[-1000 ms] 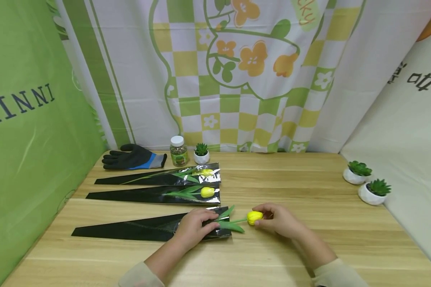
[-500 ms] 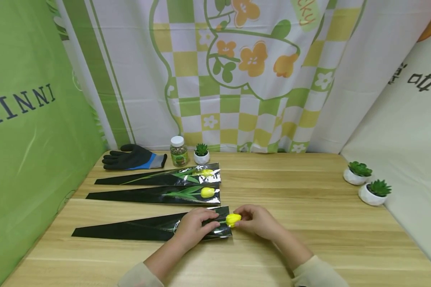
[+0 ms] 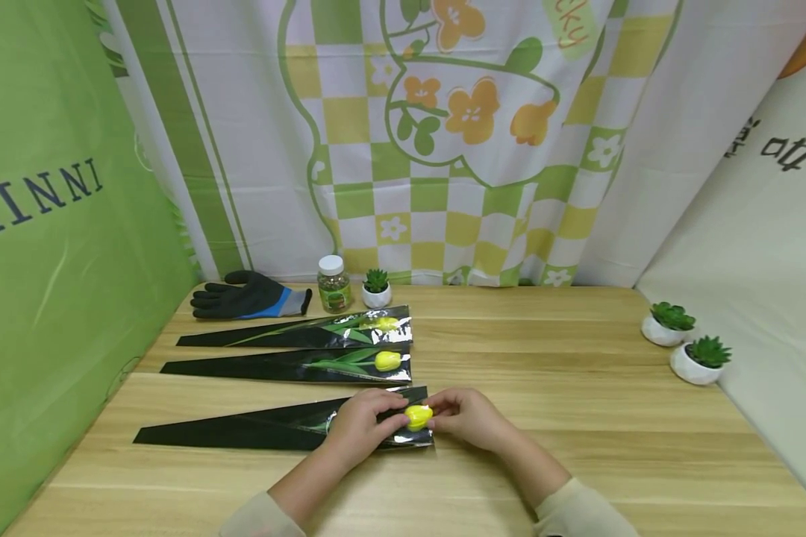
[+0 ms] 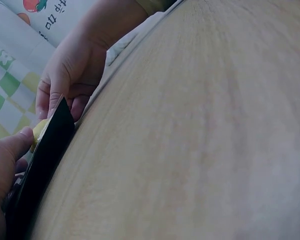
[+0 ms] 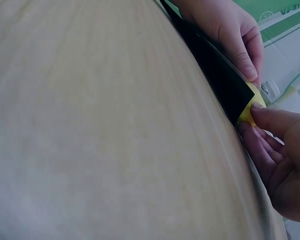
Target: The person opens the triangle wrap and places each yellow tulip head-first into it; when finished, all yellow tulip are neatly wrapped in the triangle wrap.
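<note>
A black, clear-fronted flower sleeve (image 3: 242,430) lies nearest on the table, its wide mouth to the right. My left hand (image 3: 363,426) grips it near the mouth, thumb and fingers at the film. The yellow head of an artificial tulip (image 3: 418,418) sits just inside the mouth, its stem and leaves hidden under my left hand. With thumb and fingertips, my right hand (image 3: 472,419) pinches the tip of the tulip head. In the right wrist view, the right thumb presses the yellow petals (image 5: 247,116) beside the sleeve's corner (image 5: 242,95).
Two more black sleeves, a middle one (image 3: 242,368) and a far one (image 3: 242,334), each hold a yellow tulip. Behind them are a work glove (image 3: 248,296), a lidded jar (image 3: 334,285) and a potted succulent (image 3: 377,289). Two other succulents (image 3: 669,324) stand at the right edge.
My right hand has moved left, sliding the tulip into the sleeve; its leaves and stem have gone from sight and the head is now at the mouth. The left hand has stayed put.
</note>
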{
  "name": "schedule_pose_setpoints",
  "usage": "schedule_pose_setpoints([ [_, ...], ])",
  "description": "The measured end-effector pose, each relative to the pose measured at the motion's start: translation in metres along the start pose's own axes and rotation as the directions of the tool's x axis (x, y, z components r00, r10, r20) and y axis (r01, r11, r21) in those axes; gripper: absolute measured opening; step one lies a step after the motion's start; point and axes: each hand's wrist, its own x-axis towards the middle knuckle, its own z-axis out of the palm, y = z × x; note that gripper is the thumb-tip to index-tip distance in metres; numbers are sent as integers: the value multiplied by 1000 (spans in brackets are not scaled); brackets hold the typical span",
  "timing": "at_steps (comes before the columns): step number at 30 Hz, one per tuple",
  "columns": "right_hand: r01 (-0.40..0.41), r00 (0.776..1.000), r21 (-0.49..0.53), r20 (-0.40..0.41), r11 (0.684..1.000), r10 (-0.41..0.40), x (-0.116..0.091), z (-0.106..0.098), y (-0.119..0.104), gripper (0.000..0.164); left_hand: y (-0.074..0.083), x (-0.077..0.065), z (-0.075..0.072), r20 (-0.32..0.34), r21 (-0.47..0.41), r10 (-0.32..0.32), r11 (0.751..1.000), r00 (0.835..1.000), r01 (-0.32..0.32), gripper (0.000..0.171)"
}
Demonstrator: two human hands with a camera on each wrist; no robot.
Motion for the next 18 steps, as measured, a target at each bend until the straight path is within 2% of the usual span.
schedule_pose_setpoints([
  [9,-21,999,8,-28,1000,21,5,7,-2,26,0,0,0,-5,-5,3,1000,1000,-3,27],
  [18,-52,999,45,-7,998,53,8,11,-5,22,1,0,0,-11,-24,25,999,1000,-26,26],
])
